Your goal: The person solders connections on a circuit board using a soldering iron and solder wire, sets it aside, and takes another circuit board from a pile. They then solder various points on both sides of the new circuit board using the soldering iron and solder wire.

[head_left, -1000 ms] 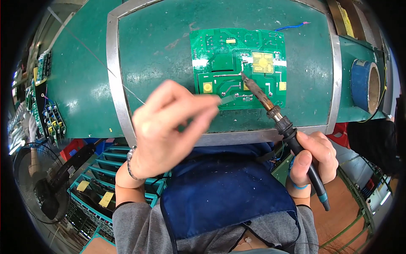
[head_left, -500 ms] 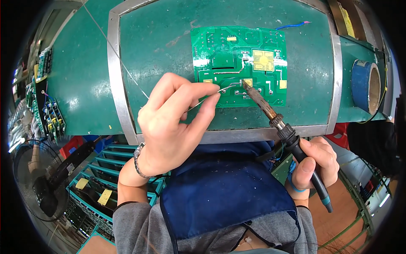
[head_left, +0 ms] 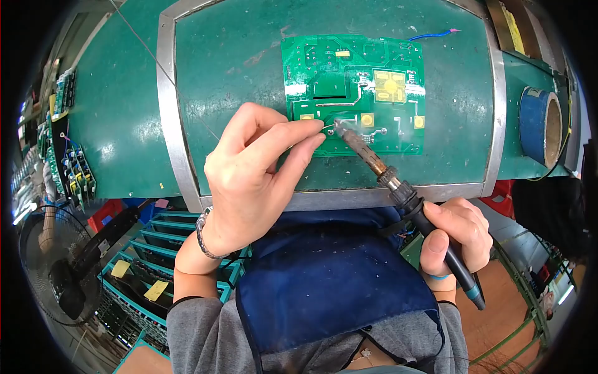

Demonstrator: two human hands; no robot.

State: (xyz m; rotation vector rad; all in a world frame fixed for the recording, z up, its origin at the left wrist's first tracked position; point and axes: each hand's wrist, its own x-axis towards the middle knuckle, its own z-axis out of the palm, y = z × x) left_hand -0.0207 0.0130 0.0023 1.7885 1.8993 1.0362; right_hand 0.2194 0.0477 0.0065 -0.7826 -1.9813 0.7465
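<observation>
A green circuit board (head_left: 336, 81) with yellow patches lies flat on the green work surface. My left hand (head_left: 255, 162) is closed, pinching a thin solder wire (head_left: 329, 127) between thumb and forefinger just over the board's lower left part. My right hand (head_left: 458, 237) is wrapped round the black handle of a soldering iron (head_left: 374, 163). Its tip meets the end of the wire at the board, and a little smoke hangs to the right of it. Whether the tip presses on the board itself I cannot tell.
A metal frame (head_left: 495, 118) edges the work surface. A blue wire (head_left: 433, 35) lies behind the board. At the right stands a blue tape roll (head_left: 541, 128). To the lower left are a fan (head_left: 59, 268) and a teal rack (head_left: 168, 249) holding boards.
The soldering iron's tip has moved left along the board, from the small yellow square to near my left fingertips. Less wire sticks out from my left hand. Smoke now shows.
</observation>
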